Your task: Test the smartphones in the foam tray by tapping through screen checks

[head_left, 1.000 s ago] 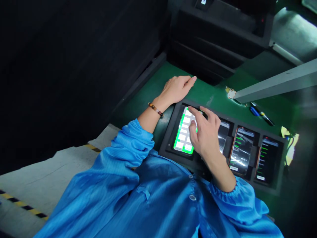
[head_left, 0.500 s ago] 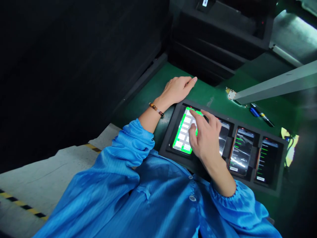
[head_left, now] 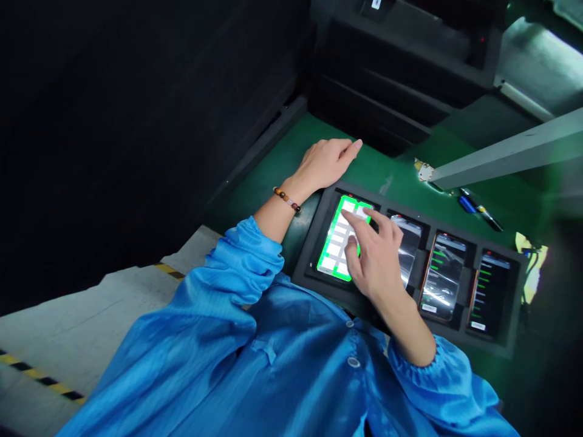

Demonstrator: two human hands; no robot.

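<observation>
As R hand slid lower, phone prob. greened.

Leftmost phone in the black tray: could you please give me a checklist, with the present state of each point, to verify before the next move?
1. Leftmost phone lit: ok, white blocks and green border show.
2. Whole screen visible: not ok, the right hand covers part.
3. Index fingertip touching the screen: cannot tell, it may hover.
4. Left hand off all screens: ok, near the far-left corner of the black tray.
5. Text on the rightmost phone readable: not ok, too small.
6. Black pen outside the tray: ok.
</observation>
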